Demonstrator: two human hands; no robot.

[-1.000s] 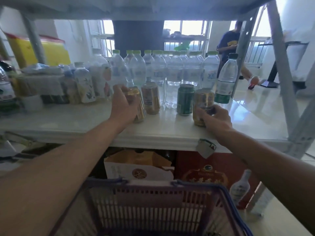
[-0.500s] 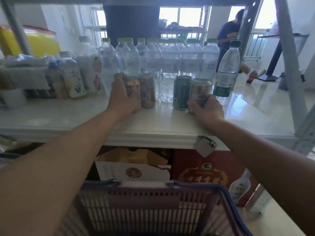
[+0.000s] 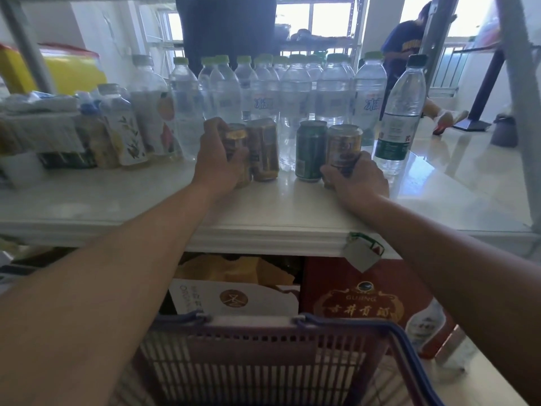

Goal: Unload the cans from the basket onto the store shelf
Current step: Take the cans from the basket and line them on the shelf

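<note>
Head view: left hand (image 3: pixel 221 159) gripped gold can (image 3: pixel 234 142) at 11 o'clock on shelf (image 3: pixel 263 212); right hand (image 3: pixel 355 180) gripped bronze can (image 3: pixel 343 145) at 1 o'clock.

Basket (image 3: pixel 263 361) interior below frame edge

Four metal drink cans stand on the white shelf (image 3: pixel 146 206): three shiny gold cans (image 3: pixel 265 150) and one dark green can (image 3: pixel 309 153). One purple plastic basket (image 3: pixel 263 361) sits below. Two bare hands hold cans.
</note>
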